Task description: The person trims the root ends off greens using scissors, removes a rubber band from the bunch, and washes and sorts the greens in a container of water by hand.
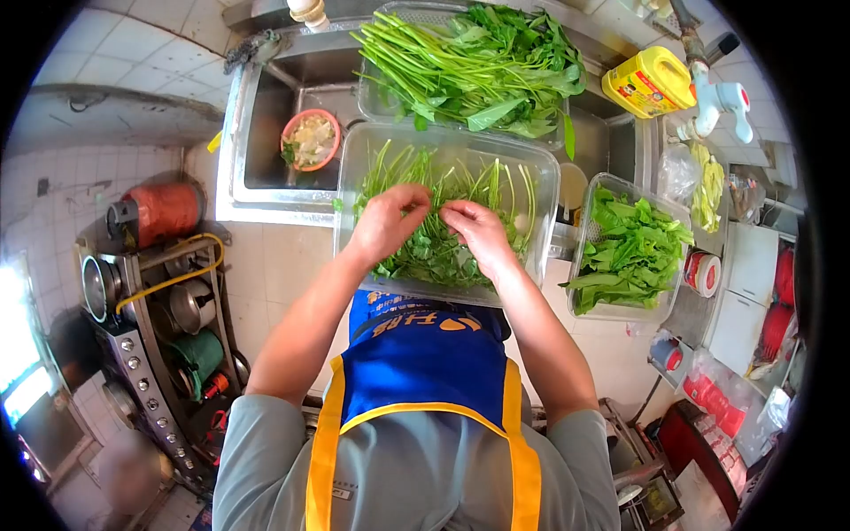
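A clear plastic tub in front of me holds leafy cilantro with thin stems fanned out toward its far side. Over the middle of the tub, my left hand is closed, thumb and fingers pinched together at the cilantro. My right hand faces it a short gap away, its fingers also pinched on the greens. The fingers partly hide the sprigs between them. Both hands are just above or among the leaves.
Behind the tub, a container of long-stemmed greens sits across the metal sink. A pink bowl of pale scraps stands in the left basin. To the right are a basket of leafy greens, a yellow jug and a tap.
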Demonstrator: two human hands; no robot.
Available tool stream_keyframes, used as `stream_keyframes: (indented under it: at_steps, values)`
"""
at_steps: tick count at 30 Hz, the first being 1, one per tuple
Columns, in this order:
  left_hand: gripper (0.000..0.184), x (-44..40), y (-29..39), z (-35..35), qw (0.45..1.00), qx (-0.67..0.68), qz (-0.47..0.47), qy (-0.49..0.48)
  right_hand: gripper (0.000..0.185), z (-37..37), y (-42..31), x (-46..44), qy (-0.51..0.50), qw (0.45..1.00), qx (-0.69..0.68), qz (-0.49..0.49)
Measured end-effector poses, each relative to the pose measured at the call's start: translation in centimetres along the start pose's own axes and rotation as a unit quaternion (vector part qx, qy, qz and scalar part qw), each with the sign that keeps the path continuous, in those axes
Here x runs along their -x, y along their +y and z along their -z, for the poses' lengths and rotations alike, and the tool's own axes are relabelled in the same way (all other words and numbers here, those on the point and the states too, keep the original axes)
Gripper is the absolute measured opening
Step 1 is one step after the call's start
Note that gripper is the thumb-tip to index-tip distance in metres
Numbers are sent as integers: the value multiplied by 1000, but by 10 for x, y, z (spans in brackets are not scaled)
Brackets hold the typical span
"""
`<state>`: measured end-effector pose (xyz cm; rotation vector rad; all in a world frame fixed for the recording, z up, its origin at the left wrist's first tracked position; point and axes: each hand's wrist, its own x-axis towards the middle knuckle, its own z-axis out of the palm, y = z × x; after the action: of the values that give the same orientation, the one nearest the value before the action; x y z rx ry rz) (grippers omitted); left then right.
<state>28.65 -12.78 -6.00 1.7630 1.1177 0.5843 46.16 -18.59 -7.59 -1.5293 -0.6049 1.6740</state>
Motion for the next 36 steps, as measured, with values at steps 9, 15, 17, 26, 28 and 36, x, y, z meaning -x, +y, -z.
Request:
stream_keyframes:
  at_steps: [9, 15, 17, 26, 28, 36]
  values:
    - [14, 29, 2, 35, 987, -86, -61, 118, 26, -17, -5, 11, -148, 987, -56, -12]
    - [54, 11, -29, 130, 884, -433, 22, 178, 30, 21, -5, 1, 1, 993, 52, 102]
    - [47, 14, -41, 132, 896, -412, -8, 164, 29, 35, -7, 4, 52, 989, 81, 115]
    - [25, 33, -58, 86, 971, -107, 195, 88, 26, 89, -17, 17, 140, 980, -28, 140]
    - [22, 31, -71, 94, 971, -91, 209, 72, 26, 95, -18, 21, 148, 978, -36, 141]
    - [48, 14, -53, 101, 908, -372, -54, 183, 35, 93, -11, 31, 162, 922, 294, 195]
